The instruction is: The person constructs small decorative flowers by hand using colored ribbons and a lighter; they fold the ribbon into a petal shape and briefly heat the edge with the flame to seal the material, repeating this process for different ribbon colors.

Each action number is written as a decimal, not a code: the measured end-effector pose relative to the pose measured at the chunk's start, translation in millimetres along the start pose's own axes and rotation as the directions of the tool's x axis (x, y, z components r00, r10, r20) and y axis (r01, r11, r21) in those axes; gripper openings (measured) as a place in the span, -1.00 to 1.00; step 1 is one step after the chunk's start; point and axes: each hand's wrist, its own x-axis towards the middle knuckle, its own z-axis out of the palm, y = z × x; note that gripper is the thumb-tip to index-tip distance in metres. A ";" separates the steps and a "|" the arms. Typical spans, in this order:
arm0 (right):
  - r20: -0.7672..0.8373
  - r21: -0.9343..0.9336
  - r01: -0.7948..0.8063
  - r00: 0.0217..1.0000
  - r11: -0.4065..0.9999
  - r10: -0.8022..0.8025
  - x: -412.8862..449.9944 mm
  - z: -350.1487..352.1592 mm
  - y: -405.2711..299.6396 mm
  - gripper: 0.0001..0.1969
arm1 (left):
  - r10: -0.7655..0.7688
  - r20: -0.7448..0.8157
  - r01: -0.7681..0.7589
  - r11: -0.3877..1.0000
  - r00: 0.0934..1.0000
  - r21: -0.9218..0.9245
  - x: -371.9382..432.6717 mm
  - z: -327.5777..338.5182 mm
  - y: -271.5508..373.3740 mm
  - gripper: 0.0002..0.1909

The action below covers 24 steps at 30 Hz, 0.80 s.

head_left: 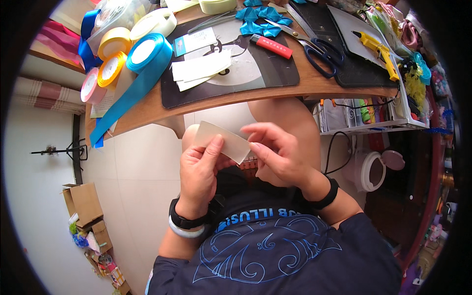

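Observation:
In the head view, my left hand (199, 171) pinches a short cut piece of cream ribbon (224, 142) between thumb and fingers, over my lap. The ribbon is flat and slanted, with its lower right end pointing towards my other hand. At that end, the thumb and a bent finger of my right hand (278, 153) close on the ribbon's corner, while the index finger stays raised. Several more cut cream ribbon pieces (201, 68) lie overlapping on a dark printed mat (254, 86) on the wooden table in front of me.
On the table are a red lighter (271, 46), scissors (313, 46), tweezers (211, 22) and folded blue ribbon petals (250, 28). Left stand ribbon rolls, a blue roll (145, 53) trailing its tail over the table edge (127, 123). A yellow glue gun (378, 51) lies at the right.

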 end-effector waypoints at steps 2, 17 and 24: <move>-0.018 -0.454 0.365 0.908 0.813 -0.418 -4.9 -6.4 -5.0 -0.59 | -0.057 0.009 0.058 0.997 0.998 -0.045 -1.2 4.8 5.9 -0.77; -0.127 -0.357 0.229 0.949 0.906 -0.289 -12.7 -1.3 -5.0 -0.92 | -0.147 0.207 0.172 0.979 0.967 -0.107 -8.1 12.1 -1.1 -0.70; -0.109 -0.341 0.204 0.961 0.917 -0.254 -9.3 2.8 2.5 -0.91 | 0.044 0.175 -0.057 0.996 0.984 0.068 -11.6 9.3 -11.5 -0.72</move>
